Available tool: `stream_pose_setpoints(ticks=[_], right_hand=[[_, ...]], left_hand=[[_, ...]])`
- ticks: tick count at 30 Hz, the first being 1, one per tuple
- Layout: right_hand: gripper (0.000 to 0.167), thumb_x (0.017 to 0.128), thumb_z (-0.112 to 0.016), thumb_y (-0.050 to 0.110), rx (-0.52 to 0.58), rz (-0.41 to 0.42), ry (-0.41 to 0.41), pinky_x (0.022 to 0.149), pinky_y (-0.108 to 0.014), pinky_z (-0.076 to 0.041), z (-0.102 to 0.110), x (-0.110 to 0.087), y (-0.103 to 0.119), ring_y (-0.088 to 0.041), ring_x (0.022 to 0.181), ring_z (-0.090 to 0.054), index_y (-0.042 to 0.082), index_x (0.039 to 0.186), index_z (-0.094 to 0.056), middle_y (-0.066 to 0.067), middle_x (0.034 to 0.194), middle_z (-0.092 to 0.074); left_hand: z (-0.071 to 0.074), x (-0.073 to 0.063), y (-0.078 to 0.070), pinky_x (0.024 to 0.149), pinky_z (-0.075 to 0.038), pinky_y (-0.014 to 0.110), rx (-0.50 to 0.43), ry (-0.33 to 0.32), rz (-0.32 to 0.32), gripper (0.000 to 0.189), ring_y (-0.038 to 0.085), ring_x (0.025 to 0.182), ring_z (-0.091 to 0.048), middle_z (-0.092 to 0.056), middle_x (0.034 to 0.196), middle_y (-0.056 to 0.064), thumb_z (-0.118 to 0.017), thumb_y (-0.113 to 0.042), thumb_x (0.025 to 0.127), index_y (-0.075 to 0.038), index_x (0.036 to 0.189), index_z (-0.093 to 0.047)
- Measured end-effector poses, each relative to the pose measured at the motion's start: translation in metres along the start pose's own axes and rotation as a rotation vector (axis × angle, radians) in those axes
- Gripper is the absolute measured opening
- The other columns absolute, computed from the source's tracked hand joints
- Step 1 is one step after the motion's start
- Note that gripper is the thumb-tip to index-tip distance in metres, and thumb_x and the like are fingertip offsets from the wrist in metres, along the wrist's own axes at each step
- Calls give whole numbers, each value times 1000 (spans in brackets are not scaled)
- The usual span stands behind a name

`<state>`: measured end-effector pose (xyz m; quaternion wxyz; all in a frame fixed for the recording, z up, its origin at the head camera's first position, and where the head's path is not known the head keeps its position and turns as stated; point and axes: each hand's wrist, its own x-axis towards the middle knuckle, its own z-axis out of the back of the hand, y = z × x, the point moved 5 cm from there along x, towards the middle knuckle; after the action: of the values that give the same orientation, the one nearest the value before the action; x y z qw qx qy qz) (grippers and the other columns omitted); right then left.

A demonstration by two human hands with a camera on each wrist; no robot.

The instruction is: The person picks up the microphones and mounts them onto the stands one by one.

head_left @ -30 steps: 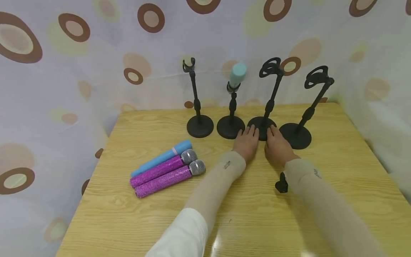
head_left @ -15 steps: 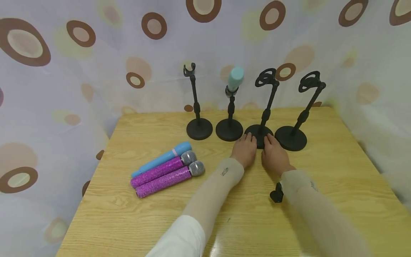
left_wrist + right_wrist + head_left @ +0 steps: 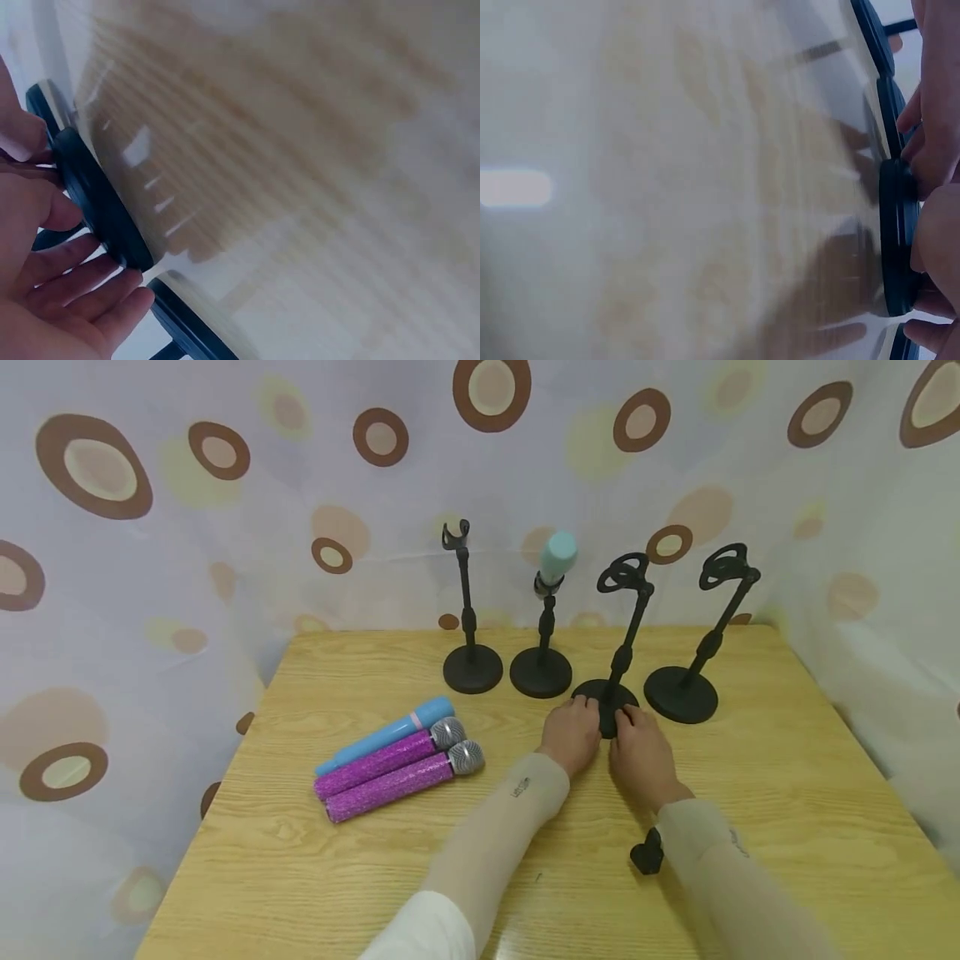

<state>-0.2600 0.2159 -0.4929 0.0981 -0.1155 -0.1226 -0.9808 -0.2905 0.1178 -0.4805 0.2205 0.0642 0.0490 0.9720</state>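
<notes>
One stand (image 3: 622, 660) has slid nearer on the wooden table (image 3: 577, 885) before patterned cloth (image 3: 262, 543), fingers (image 3: 105, 294) of both hands (image 3: 570, 739) (image 3: 643, 760) gripping it.

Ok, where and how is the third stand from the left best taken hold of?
I would take the third stand by opposite edges of its round base, two-handed, from the near side: that base is broad and flat, while the stem is thin and tall.

At eight o'clock the left hand (image 3: 46, 298), fingers slightly bent, holds the rim of a dark round base (image 3: 105, 202) at nine, beside the right hand (image 3: 19, 129), with a stemmed base (image 3: 189, 321) near half past six, a partly hidden disc (image 3: 39, 103) at ten, and blurred wood-grained tabletop (image 3: 285, 172) reaching toward three.
</notes>
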Motion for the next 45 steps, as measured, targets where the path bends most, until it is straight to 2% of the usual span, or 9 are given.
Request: stream_pose_setpoints(ticks=[9,13,15,23,28,31,35,39,45], right_hand=[[35,91,-55,-1,-55,80,-93,97,-57,-49,1,-22,24,-49,110,-59,-19,121,-59,-36,121,-58],[34,90,-57,1,-83,108,-135,94,-57,-49,2,-33,33,-48,106,-61,-18,118,-62,-34,117,-61],[34,90,-57,2,-84,98,-127,94,-58,-48,1,-38,36,-48,108,-60,-17,118,-62,-34,118,-61],[37,93,-57,5,-88,40,-59,98,-61,-45,3,-53,47,-47,115,-58,-13,124,-61,-32,127,-58],[37,93,-58,6,-96,37,-39,101,-63,-43,3,-60,54,-47,118,-57,-12,125,-61,-32,130,-57],[37,92,-60,6,-97,50,-40,101,-63,-43,4,-65,59,-47,118,-56,-11,125,-62,-32,130,-57],[35,90,-62,5,-89,79,-57,100,-64,-44,9,-73,67,-47,116,-58,-9,122,-65,-32,129,-59],[31,89,-63,4,-66,116,-86,97,-62,-47,13,-82,76,-46,113,-60,-7,118,-67,-31,125,-61],[30,87,-67,4,-55,166,-105,94,-59,-49,14,-94,91,-43,109,-62,-6,115,-69,-31,123,-62]], left_hand=[[-1,-13,0,80,-57,22,67,-17,52,41,7,92,-67,-65,113,-4,-51,-48,101,-16,122,-65],[-1,-19,0,78,-57,23,76,-26,47,47,8,89,-67,-65,112,-4,-51,-51,99,-14,122,-67],[-1,-21,0,78,-57,23,68,-37,40,47,9,88,-67,-65,111,-3,-50,-51,99,-14,122,-68],[-2,-32,7,86,-55,25,-18,-47,19,42,11,96,-67,-63,113,-2,-51,-48,98,-17,120,-68],[-3,-39,12,96,-53,32,-76,19,30,43,14,114,-62,-59,129,-2,-50,-48,98,-20,128,-63],[-1,-43,14,94,-55,33,-115,44,29,44,16,120,-60,-59,136,-1,-51,-46,98,-20,131,-62],[8,-48,16,81,-59,31,-132,12,-27,40,15,108,-67,-67,125,0,-55,-44,97,-16,123,-65],[16,-53,20,76,-59,27,-136,-25,-90,35,15,94,-71,-72,108,1,-57,-41,97,-13,113,-68],[16,-60,25,77,-58,24,-145,20,-84,48,14,94,-71,-71,105,1,-60,-51,90,-12,116,-67]])
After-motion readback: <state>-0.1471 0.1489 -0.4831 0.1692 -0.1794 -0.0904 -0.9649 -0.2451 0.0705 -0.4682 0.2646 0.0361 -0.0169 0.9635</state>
